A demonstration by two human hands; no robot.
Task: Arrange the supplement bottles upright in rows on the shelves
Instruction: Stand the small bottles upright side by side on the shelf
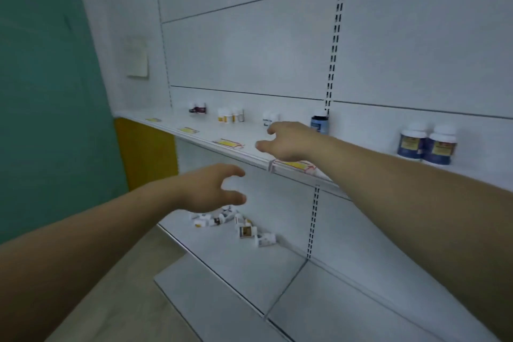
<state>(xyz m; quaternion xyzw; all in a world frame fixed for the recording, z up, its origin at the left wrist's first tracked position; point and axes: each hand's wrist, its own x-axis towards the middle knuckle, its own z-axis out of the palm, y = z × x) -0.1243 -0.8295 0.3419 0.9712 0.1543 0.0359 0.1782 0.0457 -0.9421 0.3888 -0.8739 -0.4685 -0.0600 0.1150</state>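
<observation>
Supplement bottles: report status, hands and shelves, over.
Left hand open, empty. Right hand open, over upper shelf by small white bottle. Pile of bottles lies tipped on lower shelf. Nothing seen in the way.

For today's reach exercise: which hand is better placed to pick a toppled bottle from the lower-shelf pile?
Left. The left hand, empty and open, appears just above the toppled bottles; the right hand reaches over the upper shelf.
</observation>
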